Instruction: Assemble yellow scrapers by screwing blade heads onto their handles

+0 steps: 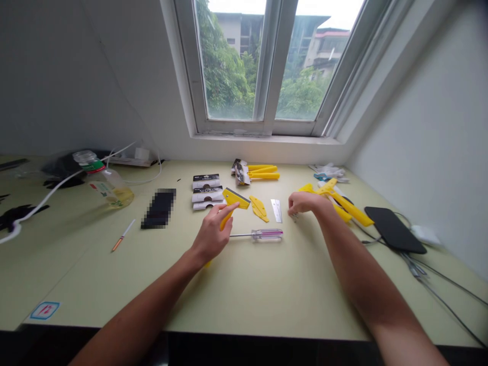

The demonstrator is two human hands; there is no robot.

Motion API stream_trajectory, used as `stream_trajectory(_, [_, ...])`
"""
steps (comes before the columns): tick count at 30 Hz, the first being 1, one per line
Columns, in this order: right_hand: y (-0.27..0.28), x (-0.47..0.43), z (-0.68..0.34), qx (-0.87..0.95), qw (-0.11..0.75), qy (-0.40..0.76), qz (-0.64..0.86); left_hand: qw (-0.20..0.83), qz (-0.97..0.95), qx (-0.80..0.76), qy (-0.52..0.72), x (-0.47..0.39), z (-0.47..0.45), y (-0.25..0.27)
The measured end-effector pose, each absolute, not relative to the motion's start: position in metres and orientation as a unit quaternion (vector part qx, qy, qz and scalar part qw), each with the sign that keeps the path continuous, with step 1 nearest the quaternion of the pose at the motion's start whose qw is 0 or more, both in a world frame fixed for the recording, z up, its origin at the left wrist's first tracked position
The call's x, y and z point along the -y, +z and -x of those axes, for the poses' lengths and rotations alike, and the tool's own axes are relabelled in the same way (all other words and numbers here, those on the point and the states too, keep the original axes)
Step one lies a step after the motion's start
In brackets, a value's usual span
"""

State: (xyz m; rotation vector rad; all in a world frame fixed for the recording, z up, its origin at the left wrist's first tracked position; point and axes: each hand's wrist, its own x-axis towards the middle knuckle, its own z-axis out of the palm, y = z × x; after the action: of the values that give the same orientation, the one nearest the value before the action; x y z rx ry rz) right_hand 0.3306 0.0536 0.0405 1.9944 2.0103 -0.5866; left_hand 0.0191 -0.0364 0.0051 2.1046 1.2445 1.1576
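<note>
My left hand (214, 231) is closed round the handle of a yellow scraper (235, 199), its index finger stretched along the head. Over the table to the right, my right hand (303, 203) has its fingers bunched together and pointing down. Small metal pieces, perhaps screws (295, 217), show just below those fingertips; whether any are pinched is hidden. Between the hands lie a loose yellow cover plate (259, 208) and silvery blades (276, 210). A screwdriver (267, 235) with a clear handle rests nearer to me, its shaft tip close to my left hand.
Behind my left hand sit white and black packages (206, 194), with packaged yellow scrapers (263, 172) farther back. More yellow scrapers (335, 198) lie right of my right wrist. A black pad (394, 229) with cables, a bottle (109, 185), a pixelated dark object (159, 208) and a pen (123, 236) surround the work.
</note>
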Motion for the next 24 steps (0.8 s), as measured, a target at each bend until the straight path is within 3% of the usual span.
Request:
stream_trajectory(6, [0.034, -0.056, -0.327, -0.694, 0.137, -0.177, -0.684, 0.217, -0.761, -0.452, 0.412, 0.037, -0.019, 0.005])
stream_trajectory(11, [0.033, -0.057, -0.333, -0.709, 0.09, -0.169, -0.679, 0.24, -0.746, -0.442, 0.437, 0.037, -0.021, 0.005])
stream_trajectory(15, [0.049, -0.052, -0.327, -0.736, 0.004, -0.154, -0.66, 0.382, -0.658, -0.435, 0.481, 0.039, -0.023, 0.009])
stream_trajectory(18, [0.066, -0.041, -0.305, -0.774, -0.127, -0.179, -0.594, 0.543, -0.552, -0.397, 0.492, 0.039, -0.024, 0.016])
stream_trajectory(21, [0.076, -0.025, -0.27, -0.785, -0.352, -0.264, -0.436, 0.647, -0.469, -0.338, 0.496, 0.039, -0.023, 0.022])
stream_trajectory(24, [0.074, -0.007, -0.237, -0.774, -0.445, -0.289, -0.344, 0.697, -0.426, -0.301, 0.491, 0.041, -0.023, 0.024])
